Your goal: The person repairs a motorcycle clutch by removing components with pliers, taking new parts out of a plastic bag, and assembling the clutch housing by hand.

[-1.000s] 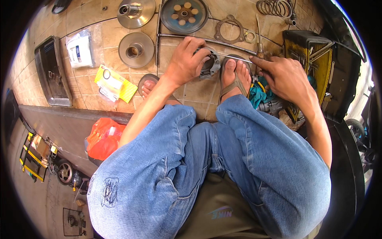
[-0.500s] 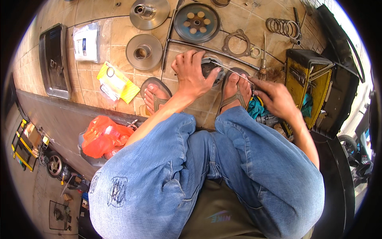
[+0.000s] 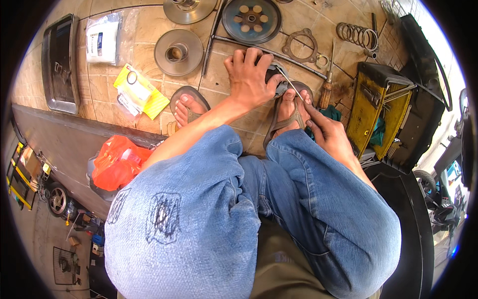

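Note:
My left hand (image 3: pixel 250 79) is closed on a round grey metal clutch part (image 3: pixel 282 89), with its fingers over the far side and the thumb on the near side. The part stands tilted beside my right sandal. My right hand (image 3: pixel 326 130) grips a screwdriver (image 3: pixel 293 85); its thin shaft runs across to the part, and its handle is hidden in the palm. Exactly where the tip touches cannot be made out. Just beyond the right hand, a wooden-handled screwdriver (image 3: pixel 325 93) lies on the tiles.
Pulley discs (image 3: pixel 178 53), a clutch drum (image 3: pixel 251 21), a gasket (image 3: pixel 302 45) and a coil spring (image 3: pixel 356 35) lie on the far floor. A yellow toolbox (image 3: pixel 377 109) stands right. At left are a black tray (image 3: pixel 75 65), yellow packet (image 3: pixel 142 92) and red bag (image 3: pixel 115 162).
The clutch part has been tipped up from lying flatter. My right hand has come inward toward it with the screwdriver. The whole view has shifted slightly.

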Available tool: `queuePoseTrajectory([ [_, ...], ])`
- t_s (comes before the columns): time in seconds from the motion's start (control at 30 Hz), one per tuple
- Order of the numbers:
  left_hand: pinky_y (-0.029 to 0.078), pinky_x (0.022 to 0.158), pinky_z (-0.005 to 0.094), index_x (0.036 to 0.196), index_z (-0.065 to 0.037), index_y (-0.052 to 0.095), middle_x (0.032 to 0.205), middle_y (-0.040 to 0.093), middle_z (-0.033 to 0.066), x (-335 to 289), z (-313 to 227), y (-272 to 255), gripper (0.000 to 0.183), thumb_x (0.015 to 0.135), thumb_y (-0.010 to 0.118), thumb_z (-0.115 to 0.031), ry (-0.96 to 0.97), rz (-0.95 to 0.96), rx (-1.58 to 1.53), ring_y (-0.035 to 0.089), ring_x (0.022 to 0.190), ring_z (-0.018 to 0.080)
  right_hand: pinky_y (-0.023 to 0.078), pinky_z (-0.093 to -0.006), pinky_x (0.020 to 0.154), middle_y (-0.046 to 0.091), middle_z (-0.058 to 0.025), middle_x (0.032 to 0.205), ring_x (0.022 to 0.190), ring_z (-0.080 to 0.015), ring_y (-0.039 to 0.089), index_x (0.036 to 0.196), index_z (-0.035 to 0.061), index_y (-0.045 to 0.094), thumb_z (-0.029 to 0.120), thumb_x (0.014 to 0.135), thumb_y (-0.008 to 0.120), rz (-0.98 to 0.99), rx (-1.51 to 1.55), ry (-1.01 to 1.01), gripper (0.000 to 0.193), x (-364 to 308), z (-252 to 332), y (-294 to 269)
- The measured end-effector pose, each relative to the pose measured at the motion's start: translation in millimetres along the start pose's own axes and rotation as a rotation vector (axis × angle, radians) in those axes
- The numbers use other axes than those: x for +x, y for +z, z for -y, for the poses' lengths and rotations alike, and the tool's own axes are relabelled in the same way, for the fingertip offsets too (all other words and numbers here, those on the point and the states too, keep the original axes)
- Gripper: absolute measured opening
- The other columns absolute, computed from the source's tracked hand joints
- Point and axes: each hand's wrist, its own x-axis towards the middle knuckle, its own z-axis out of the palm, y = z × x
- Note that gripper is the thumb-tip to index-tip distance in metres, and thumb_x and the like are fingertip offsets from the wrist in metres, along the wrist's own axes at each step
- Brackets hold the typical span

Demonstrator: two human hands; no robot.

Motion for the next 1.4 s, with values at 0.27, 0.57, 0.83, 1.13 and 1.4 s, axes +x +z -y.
queuePoseTrajectory([
  [0.27,0.03,0.096,0.0469,0.109,-0.016,0.073,0.111,0.06,0.0006,3,-2,6,0.039,0.077,0.082,-0.035,-0.063,-0.008,-0.095,0.048,0.107,0.0276,0.053,-0.0564,0.077,0.068,-0.0333,0.088,0.084,-0.0502,0.068,0.145,-0.0064,0.049,-0.001,0.086,0.058,0.381,-0.531,-0.008,0.059,34,95,-51],
  [0.57,0.033,0.091,0.0507,0.096,-0.016,0.072,0.108,0.059,0.0016,5,2,11,0.029,0.077,0.08,-0.036,-0.02,-0.065,-0.129,0.049,0.105,0.0294,0.059,-0.0505,0.074,0.071,-0.0316,0.092,0.088,-0.0461,0.072,0.108,-0.0094,0.068,0.0,0.084,0.06,0.75,-0.868,0.041,0.027,92,177,-63],
  [0.83,0.033,0.091,0.0497,0.095,-0.017,0.072,0.107,0.059,0.0006,3,2,14,0.027,0.077,0.081,-0.035,-0.053,-0.103,-0.171,0.05,0.104,0.0286,0.059,-0.0485,0.076,0.073,-0.0279,0.095,0.09,-0.044,0.073,0.105,-0.0074,0.072,0.007,0.087,0.063,0.706,-1.015,0.161,0.025,97,203,-49],
  [1.13,0.032,0.094,0.0477,0.1,-0.017,0.074,0.106,0.06,0.0003,3,3,10,0.03,0.077,0.082,-0.035,-0.074,-0.046,-0.135,0.05,0.105,0.0278,0.052,-0.045,0.061,0.065,-0.0173,0.085,0.083,-0.0306,0.069,0.094,-0.0044,0.069,0.009,0.083,0.063,0.412,-1.271,-0.215,0.018,37,190,-36],
  [1.4,0.033,0.094,0.0464,0.104,-0.015,0.073,0.108,0.059,0.0012,1,8,0,0.034,0.079,0.082,-0.037,-0.127,-0.017,-0.072,0.05,0.106,0.0278,0.05,-0.0431,0.065,0.063,-0.0152,0.086,0.077,-0.0325,0.063,0.108,0.0038,0.068,0.007,0.075,0.069,0.321,-1.045,-0.435,0.033,29,214,-102],
])
